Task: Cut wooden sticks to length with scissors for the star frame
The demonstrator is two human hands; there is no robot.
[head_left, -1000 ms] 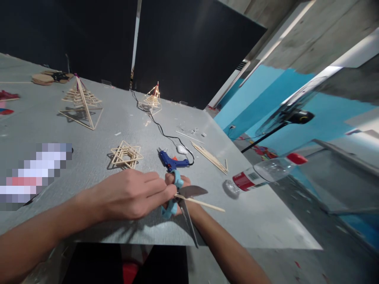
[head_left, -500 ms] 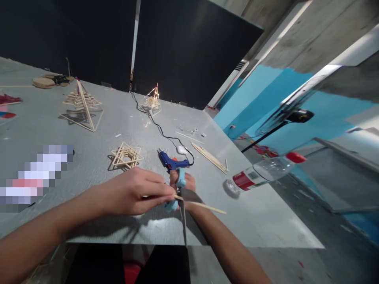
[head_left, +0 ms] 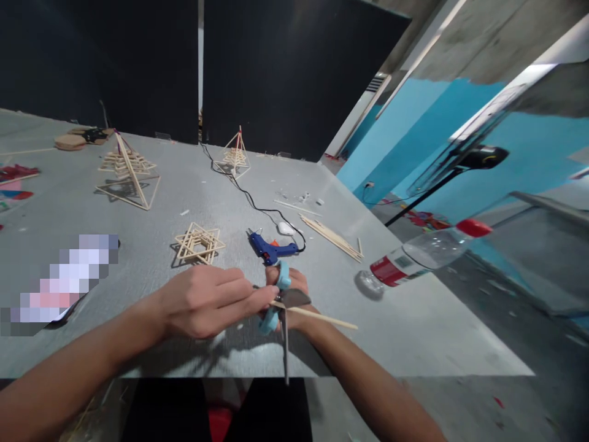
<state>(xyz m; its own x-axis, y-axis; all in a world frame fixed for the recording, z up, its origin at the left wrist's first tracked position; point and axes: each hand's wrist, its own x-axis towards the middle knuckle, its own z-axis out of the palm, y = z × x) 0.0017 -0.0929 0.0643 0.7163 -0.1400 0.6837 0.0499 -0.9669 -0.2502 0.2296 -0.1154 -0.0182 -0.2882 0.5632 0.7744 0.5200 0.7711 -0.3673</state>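
My left hand [head_left: 216, 301] is closed, pinching one end of a thin wooden stick [head_left: 324, 317] between thumb and fingers. The stick lies between the parted blades of a pair of scissors [head_left: 285, 334] with light-blue handles. My right hand [head_left: 292, 282] grips those handles, partly hidden behind the blades and my left fingers. Just beyond my hands lies a blue hot glue gun [head_left: 272, 247] with a black cord. A star-shaped frame of sticks [head_left: 199, 243] rests left of it, close to my left knuckles.
Loose sticks [head_left: 331, 236] lie right of the glue gun. A clear bottle with a red cap [head_left: 423, 252] stands at the right. Pyramid stick frames [head_left: 131, 175] stand farther back, one at the centre [head_left: 235, 156]. A phone [head_left: 64, 282] with a blurred screen lies left.
The view has shifted slightly, moving the bottle right in the picture. The lights on the centre pyramid no longer glow. My hands still hold the stick and scissors.
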